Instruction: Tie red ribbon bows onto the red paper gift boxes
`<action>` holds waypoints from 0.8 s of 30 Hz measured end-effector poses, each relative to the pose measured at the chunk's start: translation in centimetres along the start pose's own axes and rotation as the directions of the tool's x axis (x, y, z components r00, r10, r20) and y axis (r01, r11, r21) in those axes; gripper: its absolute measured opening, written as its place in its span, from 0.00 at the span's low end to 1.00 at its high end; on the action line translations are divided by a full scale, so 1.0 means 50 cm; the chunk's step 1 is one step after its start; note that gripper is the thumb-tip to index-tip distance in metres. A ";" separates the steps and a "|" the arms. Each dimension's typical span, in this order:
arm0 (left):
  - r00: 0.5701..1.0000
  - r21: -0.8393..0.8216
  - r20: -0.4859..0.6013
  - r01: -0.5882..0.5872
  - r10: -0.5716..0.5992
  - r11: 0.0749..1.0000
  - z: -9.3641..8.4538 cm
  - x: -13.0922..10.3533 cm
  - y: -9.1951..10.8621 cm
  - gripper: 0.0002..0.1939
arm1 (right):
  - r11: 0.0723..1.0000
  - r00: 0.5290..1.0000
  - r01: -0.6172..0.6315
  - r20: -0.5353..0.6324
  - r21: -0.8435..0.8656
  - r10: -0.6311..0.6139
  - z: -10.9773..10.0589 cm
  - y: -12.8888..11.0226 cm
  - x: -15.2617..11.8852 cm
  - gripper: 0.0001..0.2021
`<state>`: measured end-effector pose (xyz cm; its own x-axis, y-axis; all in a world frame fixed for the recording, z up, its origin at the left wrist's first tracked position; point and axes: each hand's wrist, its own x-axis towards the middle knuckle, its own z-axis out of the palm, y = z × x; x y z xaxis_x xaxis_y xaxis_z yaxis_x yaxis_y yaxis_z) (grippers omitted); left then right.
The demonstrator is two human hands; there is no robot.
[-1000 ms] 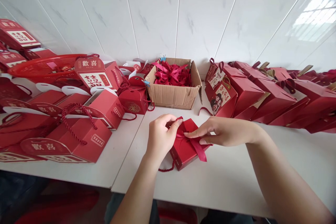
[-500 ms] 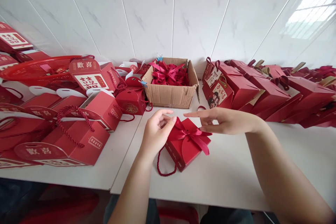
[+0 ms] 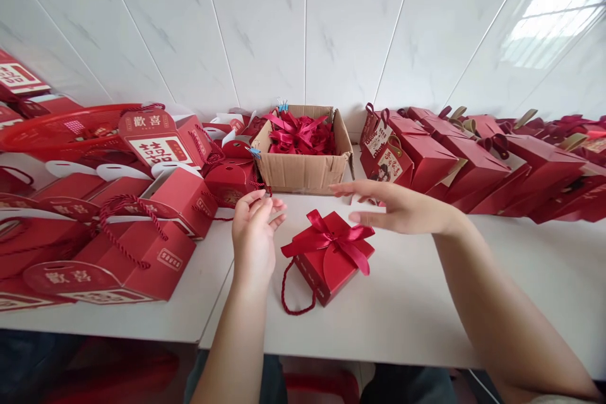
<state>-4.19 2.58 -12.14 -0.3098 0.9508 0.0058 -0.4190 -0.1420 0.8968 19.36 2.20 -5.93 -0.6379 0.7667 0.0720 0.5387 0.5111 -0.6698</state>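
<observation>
A red gift box (image 3: pixel 326 268) lies on the white table (image 3: pixel 379 322) in front of me. Tied across its top is a glossy red ribbon bow (image 3: pixel 335 241) with spread loops and tails. A twisted red cord handle (image 3: pixel 285 303) loops out from its left side onto the tabletop. My left hand (image 3: pixel 255 227) is raised to the left of the box, empty, its fingers loosely curled and apart. Above the box's right side hovers my right hand (image 3: pixel 392 205), fingers stretched out with nothing in them. Neither hand touches the box.
Behind the gift box stands a cardboard carton (image 3: pixel 300 172) filled with red ribbon bows (image 3: pixel 303 136). Red boxes with cord handles (image 3: pixel 137 259) crowd the left, beside a red plastic basket (image 3: pixel 61 129). Rows of red gift boxes (image 3: pixel 473 167) line the right. A tiled wall (image 3: pixel 350 31) rises behind.
My left hand has moved left, away from the bow, uncovering its left tail. My right hand has lifted slightly clear of the bow. The box stays on the table.
</observation>
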 end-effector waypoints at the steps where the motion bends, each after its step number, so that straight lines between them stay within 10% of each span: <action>1: 1.000 -0.022 -0.023 -0.009 0.009 1.000 -0.001 0.001 0.001 0.17 | 0.999 0.998 0.040 0.046 0.019 -0.041 0.005 -0.004 0.003 0.36; 5: 0.997 -0.096 -0.071 -0.034 0.027 0.995 -0.005 0.005 0.006 0.18 | 1.000 0.964 0.012 0.265 0.002 -0.012 -0.002 -0.009 -0.006 0.56; 9: 0.994 0.018 -0.081 -0.067 0.068 0.998 -0.013 0.011 0.006 0.16 | 0.989 0.962 -0.141 0.232 -0.037 0.146 -0.008 -0.011 -0.050 0.62; 16: 0.974 0.450 0.147 -0.220 0.171 0.866 -0.025 0.011 -0.002 0.08 | 0.974 0.873 -0.194 -0.431 0.120 0.227 0.204 -0.014 -0.111 0.64; 24: 0.942 0.381 0.333 -0.168 0.035 0.909 -0.012 -0.019 -0.002 0.16 | 0.939 0.620 -0.178 -0.708 0.293 0.338 0.352 -0.055 -0.056 0.58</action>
<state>-4.37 1.55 -12.49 -0.0223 0.9827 0.1837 -0.0036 -0.1839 0.9829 9.99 -8.19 -17.32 0.1762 0.9234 0.3410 0.4584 0.2296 -0.8586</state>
